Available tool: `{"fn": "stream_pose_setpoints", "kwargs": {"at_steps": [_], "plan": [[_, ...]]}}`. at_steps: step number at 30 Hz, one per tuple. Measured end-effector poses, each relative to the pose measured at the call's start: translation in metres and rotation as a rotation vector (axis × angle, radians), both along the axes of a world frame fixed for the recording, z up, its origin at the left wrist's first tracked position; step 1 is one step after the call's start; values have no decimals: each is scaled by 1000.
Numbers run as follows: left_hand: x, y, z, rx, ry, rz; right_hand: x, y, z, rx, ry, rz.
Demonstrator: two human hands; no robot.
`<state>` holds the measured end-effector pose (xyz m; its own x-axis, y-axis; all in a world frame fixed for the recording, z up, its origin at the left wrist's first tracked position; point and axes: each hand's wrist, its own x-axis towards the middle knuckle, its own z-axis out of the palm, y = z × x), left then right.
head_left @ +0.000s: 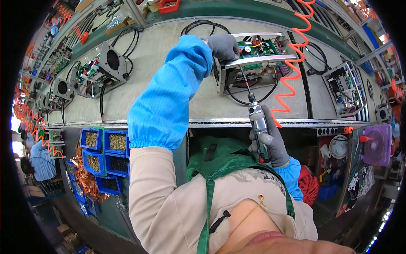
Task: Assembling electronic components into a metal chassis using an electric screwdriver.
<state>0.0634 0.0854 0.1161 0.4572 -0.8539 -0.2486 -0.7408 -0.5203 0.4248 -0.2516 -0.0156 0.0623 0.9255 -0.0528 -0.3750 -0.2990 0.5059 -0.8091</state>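
A metal-framed machine unit (259,60) with a green circuit board (257,50) on top stands on the bench in front of me. My left hand (223,46), in a grey glove, is closed on the left end of its frame; the fingertips are partly hidden. In my gloved right hand (274,142) is a silver and dark air screwdriver (258,118), held below the bench's front edge. Its long bit slants up and to the left, with the tip at the unit's front rail. Black cables loop under and behind the unit.
An orange coiled air hose (292,86) hangs just right of the unit. Similar units stand on the left (108,63) and right (344,91). Blue bins (101,178) of small metal parts sit at lower left. A purple fan (376,144) stands at right.
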Motion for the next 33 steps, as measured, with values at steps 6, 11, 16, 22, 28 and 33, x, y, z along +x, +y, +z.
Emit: {"fn": "stream_pose_setpoints", "kwargs": {"at_steps": [6,11,16,22,28,33], "plan": [[-2,-1,-1,12,-14,5,1,1,-5,-2,-21,0],[1,-3,-4,29,-46,-49,-3,6,-2,0,-15,-3],[-4,8,-2,13,27,-115,-5,6,-5,20,-48,-3],[-35,10,-21,26,-319,-47,-4,9,-9,289,-154,-52],[-38,11,-22,16,-351,12,0,5,-10,119,-112,-11],[-37,12,-24,-7,-344,9,0,8,-7,166,-122,-29]]}}
